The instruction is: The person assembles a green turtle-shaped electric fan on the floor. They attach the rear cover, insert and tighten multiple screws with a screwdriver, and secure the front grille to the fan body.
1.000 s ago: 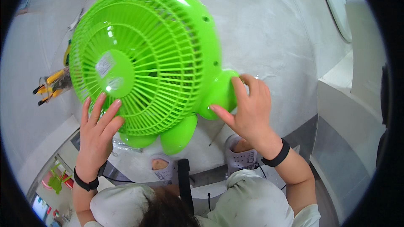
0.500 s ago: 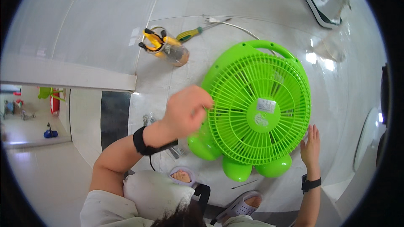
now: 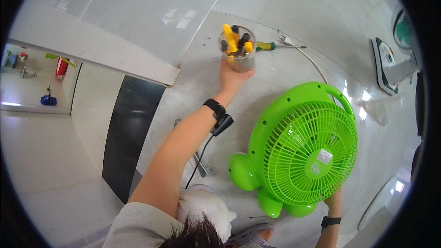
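My left hand (image 3: 233, 77) is wrapped round a clear jar (image 3: 242, 65), which stands full of tools with yellow and black handles (image 3: 230, 38). Beside the jar lies a screwdriver (image 3: 266, 46) with a green and yellow handle, its shaft pointing right. A bright green fan (image 3: 257, 128) with a round slatted grille, a carrying handle and rounded feet takes up the right middle of the floor. My right hand (image 3: 334, 200) is at the fan's lower right edge; its fingers are hidden behind the grille.
A white plug and cord (image 3: 303, 53) run behind the fan. Metal pieces (image 3: 202, 163) lie below my left forearm, and a thin dark rod (image 3: 261, 217) near my slipper (image 3: 250, 236). A flat scale-like device (image 3: 385, 64) sits far right. A wall corner (image 3: 172, 78) juts in at left.
My left hand has left the fan's side and reached forward to take hold of the jar. My right hand's fingers have slipped out of sight behind the fan's edge. The view has shifted.
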Demonstrator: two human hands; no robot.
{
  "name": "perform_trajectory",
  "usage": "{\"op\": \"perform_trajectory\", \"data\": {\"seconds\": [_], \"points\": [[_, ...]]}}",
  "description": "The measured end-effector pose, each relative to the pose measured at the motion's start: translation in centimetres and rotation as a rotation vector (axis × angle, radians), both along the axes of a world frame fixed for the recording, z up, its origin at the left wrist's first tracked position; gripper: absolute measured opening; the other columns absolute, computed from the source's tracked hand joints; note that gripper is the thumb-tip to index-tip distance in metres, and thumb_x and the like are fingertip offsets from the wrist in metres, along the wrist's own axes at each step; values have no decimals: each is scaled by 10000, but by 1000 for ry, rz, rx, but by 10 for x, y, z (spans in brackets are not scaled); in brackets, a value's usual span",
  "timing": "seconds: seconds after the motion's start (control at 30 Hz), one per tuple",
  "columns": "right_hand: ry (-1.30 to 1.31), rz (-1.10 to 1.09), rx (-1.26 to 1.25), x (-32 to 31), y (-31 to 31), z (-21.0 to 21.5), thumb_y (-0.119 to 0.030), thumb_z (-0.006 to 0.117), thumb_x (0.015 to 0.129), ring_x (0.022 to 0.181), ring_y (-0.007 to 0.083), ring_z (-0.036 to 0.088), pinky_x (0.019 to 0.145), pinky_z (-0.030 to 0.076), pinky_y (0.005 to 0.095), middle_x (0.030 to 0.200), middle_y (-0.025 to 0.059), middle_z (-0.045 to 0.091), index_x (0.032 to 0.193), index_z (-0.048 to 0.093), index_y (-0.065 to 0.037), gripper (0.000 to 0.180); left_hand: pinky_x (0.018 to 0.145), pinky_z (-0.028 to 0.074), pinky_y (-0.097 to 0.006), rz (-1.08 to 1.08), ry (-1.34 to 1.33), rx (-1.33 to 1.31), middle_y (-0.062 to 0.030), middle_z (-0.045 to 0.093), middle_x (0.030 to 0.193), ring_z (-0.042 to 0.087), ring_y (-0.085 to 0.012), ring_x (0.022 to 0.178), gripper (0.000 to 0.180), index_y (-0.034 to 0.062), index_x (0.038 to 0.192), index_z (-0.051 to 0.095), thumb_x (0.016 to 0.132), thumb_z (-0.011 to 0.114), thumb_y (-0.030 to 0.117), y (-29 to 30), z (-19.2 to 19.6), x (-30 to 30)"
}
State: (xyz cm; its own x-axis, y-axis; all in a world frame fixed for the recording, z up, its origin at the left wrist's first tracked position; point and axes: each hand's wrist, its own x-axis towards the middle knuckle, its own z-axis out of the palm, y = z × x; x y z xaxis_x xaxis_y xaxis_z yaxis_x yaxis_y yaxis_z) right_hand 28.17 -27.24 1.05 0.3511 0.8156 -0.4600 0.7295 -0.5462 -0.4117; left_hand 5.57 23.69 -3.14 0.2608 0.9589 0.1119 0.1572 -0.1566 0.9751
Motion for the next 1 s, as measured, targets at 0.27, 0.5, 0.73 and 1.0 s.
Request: {"op": "perform_trajectory", "data": {"seconds": [0.27, 0.5, 0.73, 1.0], "points": [[-84, 216, -175, 10, -32, -22, -271, 588, 848, 1257, 333, 393, 1101, 199, 478, 1299, 165, 501, 1310, 438, -39, 538, 859, 488, -340, 182, 88, -48, -121, 588, 1122, 602, -230, 996, 751, -6, 1211, 396, 617, 836, 124, 19, -9, -43], [-114, -37, -239, -4, -61, -25, -311, 568, 865, 1320, 362, 280, 1111, 136, 514, 1389, 185, 376, 1383, 323, -39, 634, 759, 515, -311, 473, 152, 26, -137, 455, 1186, 559, -190, 924, 630, -6, 1207, 363, 700, 735, 36, 58, -10, -82], [-132, -122, -270, -1, -66, -24, -325, 565, 868, 1333, 379, 211, 1105, 118, 534, 1416, 190, 293, 1400, 259, -40, 677, 969, 388, -415, -99, 314, 435, -189, 468, 1203, 426, -342, 1162, 498, -8, 1207, 424, 750, 621, 20, -19, -18, 31], [-106, -168, -314, 1, -73, -17, -341, 561, 871, 1347, 398, 132, 1098, 97, 556, 1447, 196, 199, 1420, 187, -41, 729, 1072, 254, -510, -296, 717, 617, -222, 429, 1284, 299, -405, 1303, 509, -49, 1227, 441, 760, 603, 73, -22, 1, 63]]}}
